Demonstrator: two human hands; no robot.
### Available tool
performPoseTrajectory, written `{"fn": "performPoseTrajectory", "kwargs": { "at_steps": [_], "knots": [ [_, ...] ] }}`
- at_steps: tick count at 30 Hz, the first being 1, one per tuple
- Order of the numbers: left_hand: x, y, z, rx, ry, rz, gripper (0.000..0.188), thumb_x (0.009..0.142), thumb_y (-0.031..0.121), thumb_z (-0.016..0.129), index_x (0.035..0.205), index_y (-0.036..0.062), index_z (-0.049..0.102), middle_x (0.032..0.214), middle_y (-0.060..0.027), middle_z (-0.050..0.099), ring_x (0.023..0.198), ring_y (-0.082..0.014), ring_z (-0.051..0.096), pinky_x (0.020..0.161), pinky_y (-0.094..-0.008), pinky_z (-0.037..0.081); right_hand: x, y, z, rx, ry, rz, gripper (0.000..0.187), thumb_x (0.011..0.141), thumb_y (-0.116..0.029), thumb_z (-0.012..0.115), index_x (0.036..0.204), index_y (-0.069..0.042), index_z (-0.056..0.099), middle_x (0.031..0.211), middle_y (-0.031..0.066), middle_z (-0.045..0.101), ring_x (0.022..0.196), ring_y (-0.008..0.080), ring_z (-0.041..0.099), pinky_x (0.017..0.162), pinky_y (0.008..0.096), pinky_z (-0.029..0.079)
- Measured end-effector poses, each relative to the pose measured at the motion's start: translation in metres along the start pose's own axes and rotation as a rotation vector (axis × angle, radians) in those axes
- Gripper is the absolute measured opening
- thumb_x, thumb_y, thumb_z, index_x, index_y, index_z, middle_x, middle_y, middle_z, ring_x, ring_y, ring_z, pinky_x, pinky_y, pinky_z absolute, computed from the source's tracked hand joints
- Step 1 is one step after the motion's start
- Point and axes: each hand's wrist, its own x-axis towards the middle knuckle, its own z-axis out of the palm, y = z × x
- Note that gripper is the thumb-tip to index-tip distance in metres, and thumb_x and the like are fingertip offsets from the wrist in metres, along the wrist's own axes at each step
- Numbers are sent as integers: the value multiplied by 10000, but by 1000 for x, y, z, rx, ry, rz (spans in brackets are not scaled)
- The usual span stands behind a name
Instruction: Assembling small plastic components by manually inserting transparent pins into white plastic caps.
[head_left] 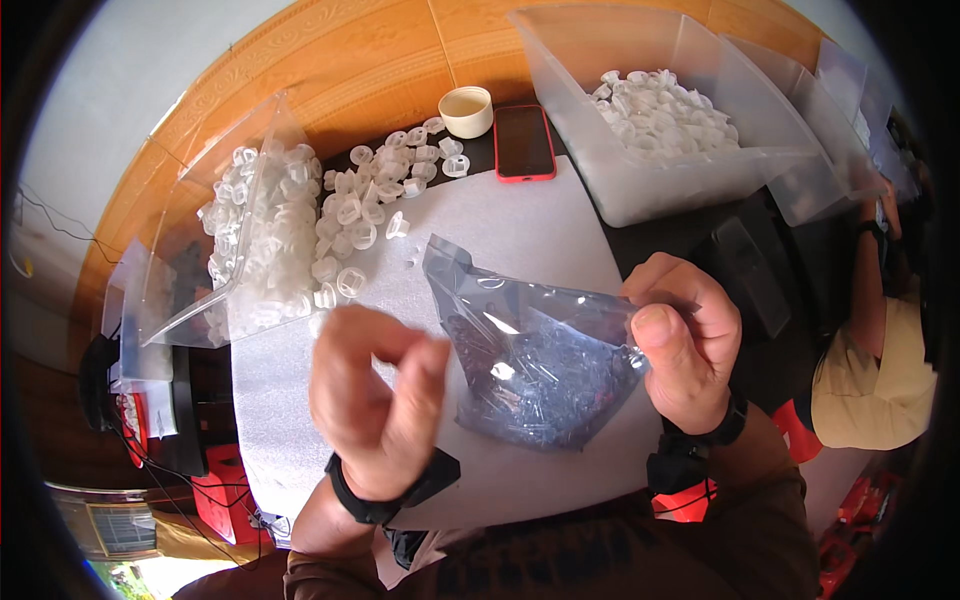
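The bag (540, 390), see-through and greyish, hangs tilted above the pale mat (285, 430) on the dark desk (670, 245), with many thin clear bits gathered low inside. The right hand (695, 345) grips its right edge, the thumb (656, 328) pressed on the near side and the fingers curled behind. The left hand (360, 425) is raised just beside the bag's left side, its fingers bent toward the thumb; it is blurred, so I cannot tell whether they are closed or hold anything. Beyond it, loose white caps (350, 208) lie between a clear bin full of caps (165, 300) and the red-edged phone (524, 143). A cream cup (467, 128) stands beside the phone. At right, a larger bin (650, 185) holds more caps, and a co-worker (875, 390) in beige sits near the rim of the view.
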Motion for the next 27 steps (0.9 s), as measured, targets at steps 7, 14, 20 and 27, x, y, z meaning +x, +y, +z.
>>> {"fn": "performPoseTrajectory", "kwargs": {
  "at_steps": [7, 14, 20, 27],
  "knots": [
    [15, 35, 19, 98, -290, -275, 539, 710, 373, 802, 978, -7, 529, 866, -56, 531, 652, -124, 473, 580, -258, 389, 2, -2, 13, 351, -41, 145, 144, 963, -133, 516, 973, 11, 523, 1169, 201, 597, 1040, 174, 571, 901, 300, 441],
    [24, 43, 20, 151, -377, -208, 340, 733, 131, 747, 967, 17, 527, 852, -129, 560, 670, -313, 592, 563, -373, 475, 0, -9, 7, 312, -149, 176, 156, 960, -148, 526, 996, 4, 540, 1193, 221, 589, 1119, 191, 552, 938, 319, 440],
    [24, 42, 24, 40, -290, -249, 138, 772, 12, 677, 846, 14, 561, 727, -116, 549, 622, -292, 576, 552, -356, 453, 5, -6, 6, 305, -168, 152, 566, 1005, -406, 280, 863, 55, 576, 1103, 317, 595, 1025, 342, 610, 951, 428, 446],
    [23, 48, 15, -85, -287, -187, 82, 804, -10, 641, 831, 2, 564, 719, -59, 542, 622, -138, 495, 565, -255, 392, 22, -16, -9, 160, -438, 359, 366, 957, -303, 480, 990, 21, 648, 1067, 173, 596, 993, 277, 587, 881, 356, 442]
  ]
}}
